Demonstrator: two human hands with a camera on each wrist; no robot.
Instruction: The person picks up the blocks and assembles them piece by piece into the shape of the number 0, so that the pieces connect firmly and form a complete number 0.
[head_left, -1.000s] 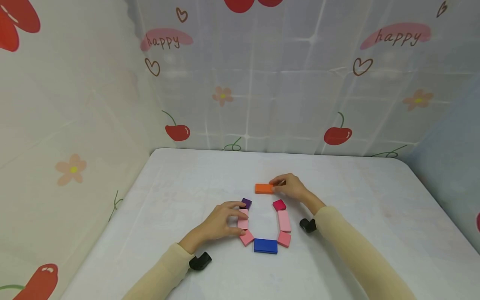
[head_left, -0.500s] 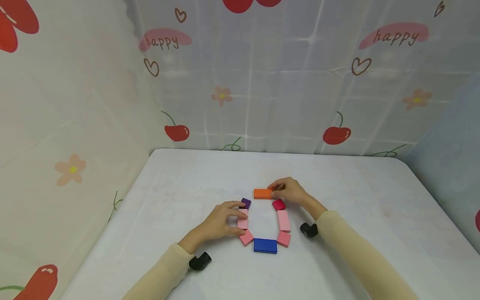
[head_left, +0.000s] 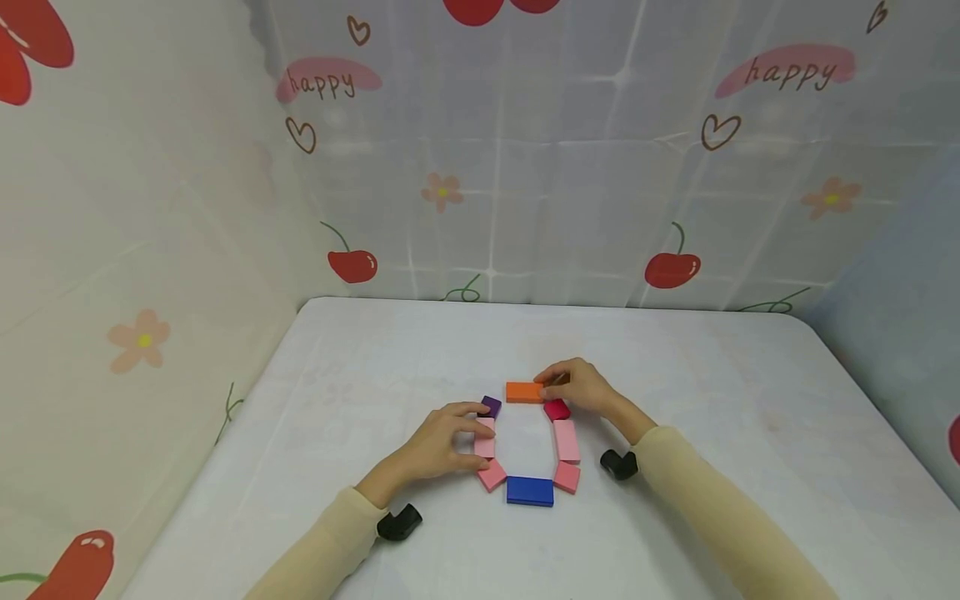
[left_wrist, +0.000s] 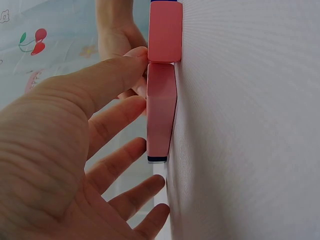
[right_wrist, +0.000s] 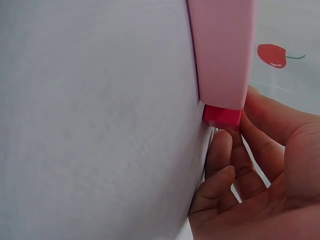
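In the head view my right hand [head_left: 585, 390] pinches the right end of an orange block [head_left: 524, 392], which lies flat at the far end of a ring of blocks. That block is hidden in the right wrist view, where the fingers reach past a crimson block [right_wrist: 222, 117]. My left hand [head_left: 438, 442] rests along the ring's left side with spread, slightly bent fingers. Its fingertips touch a dark purple block [head_left: 491, 404] and a light pink block [head_left: 484, 448]; the thumb lies at a coral pink block [head_left: 492, 477].
A blue block [head_left: 530, 492] forms the near side of the ring. On its right side stand another coral block [head_left: 567, 477] and a long pink block [head_left: 566, 442]. They lie on a white table [head_left: 405, 350]; a patterned curtain [head_left: 540, 167] hangs behind.
The orange block has slid toward the person with my right hand, closing on the crimson block. My left hand has stayed where it was.
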